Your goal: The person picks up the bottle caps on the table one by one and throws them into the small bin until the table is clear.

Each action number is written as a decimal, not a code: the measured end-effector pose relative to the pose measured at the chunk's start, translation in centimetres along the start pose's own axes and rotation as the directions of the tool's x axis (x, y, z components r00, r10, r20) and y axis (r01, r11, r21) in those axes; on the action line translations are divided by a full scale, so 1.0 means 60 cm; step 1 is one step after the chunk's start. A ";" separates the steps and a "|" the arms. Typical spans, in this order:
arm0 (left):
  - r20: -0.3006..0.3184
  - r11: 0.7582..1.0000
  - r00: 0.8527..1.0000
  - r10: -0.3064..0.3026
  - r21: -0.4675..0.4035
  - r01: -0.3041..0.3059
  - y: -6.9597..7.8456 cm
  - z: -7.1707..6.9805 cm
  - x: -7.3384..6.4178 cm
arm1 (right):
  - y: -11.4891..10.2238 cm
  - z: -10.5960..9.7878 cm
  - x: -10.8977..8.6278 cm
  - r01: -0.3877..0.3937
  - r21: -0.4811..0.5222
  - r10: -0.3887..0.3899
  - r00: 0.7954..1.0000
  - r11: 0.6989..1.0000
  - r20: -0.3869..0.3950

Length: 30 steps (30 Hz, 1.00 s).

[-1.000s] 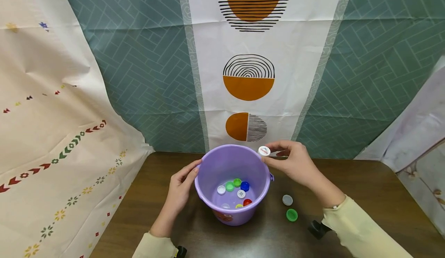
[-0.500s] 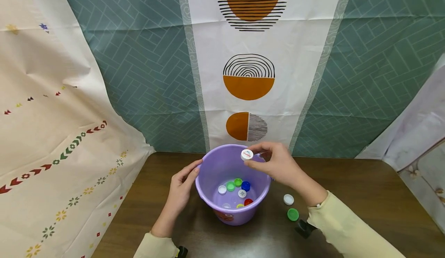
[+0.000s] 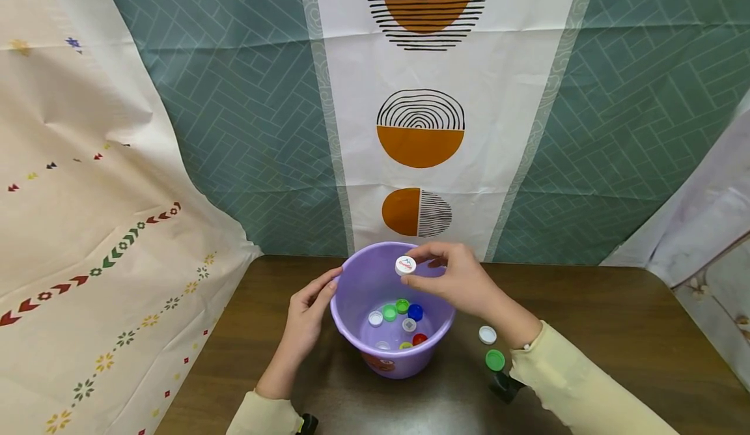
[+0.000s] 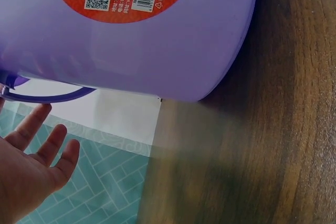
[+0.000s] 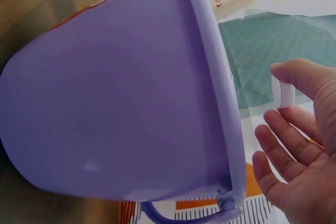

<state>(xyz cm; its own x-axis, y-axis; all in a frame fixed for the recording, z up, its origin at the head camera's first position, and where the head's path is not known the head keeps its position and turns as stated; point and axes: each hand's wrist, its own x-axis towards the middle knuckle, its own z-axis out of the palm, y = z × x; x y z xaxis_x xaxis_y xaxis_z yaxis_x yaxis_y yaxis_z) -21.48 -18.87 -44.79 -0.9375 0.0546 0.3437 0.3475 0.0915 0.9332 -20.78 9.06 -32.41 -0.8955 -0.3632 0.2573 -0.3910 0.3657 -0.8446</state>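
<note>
A purple bucket stands upright on the table. My left hand holds its left rim between thumb and fingers; in the left wrist view the other fingers spread loosely beside the bucket's wall. Over the bucket's mouth, my right hand pinches a white bottle cap with a printed top. That cap shows edge-on between thumb and index finger in the right wrist view, apart from the rim. Several caps lie on the bucket's bottom, among them a blue cap, a red cap and a light green cap.
Right of the bucket, a white cap and a green cap lie on the brown wooden table. A patterned cloth hangs behind the table. The bucket's handle hangs at its side.
My right hand has carried the white bottle cap leftward from beyond the bucket's right rim to above its mouth. My left hand has stayed on the rim.
</note>
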 end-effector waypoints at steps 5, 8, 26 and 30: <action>-0.005 1.000 1.000 0.020 0.005 -0.020 -0.009 0.000 0.001 | -0.002 0.002 0.000 -0.004 -0.019 0.004 1.000 1.000 0.003; -0.006 1.000 1.000 0.017 0.006 -0.017 -0.008 0.000 0.001 | -0.002 0.003 0.001 -0.009 -0.034 0.009 1.000 0.999 0.005; -0.008 0.999 1.000 -0.028 0.032 0.028 0.045 0.007 -0.006 | 0.059 -0.008 0.005 -0.013 -0.036 0.011 0.999 0.999 -0.046; -0.011 0.999 1.000 -0.027 0.033 0.027 0.044 0.008 -0.006 | 0.074 -0.019 0.001 -0.018 -0.040 0.015 0.998 0.999 -0.067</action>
<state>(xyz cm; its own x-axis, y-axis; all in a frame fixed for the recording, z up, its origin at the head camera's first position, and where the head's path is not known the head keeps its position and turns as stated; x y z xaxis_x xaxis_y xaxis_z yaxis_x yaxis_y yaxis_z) -20.22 -18.20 -42.51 -0.9466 0.0411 0.3199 0.3225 0.1260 0.9382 -22.84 11.65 -35.61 -0.9136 -0.2997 0.2750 -0.3830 0.4061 -0.8297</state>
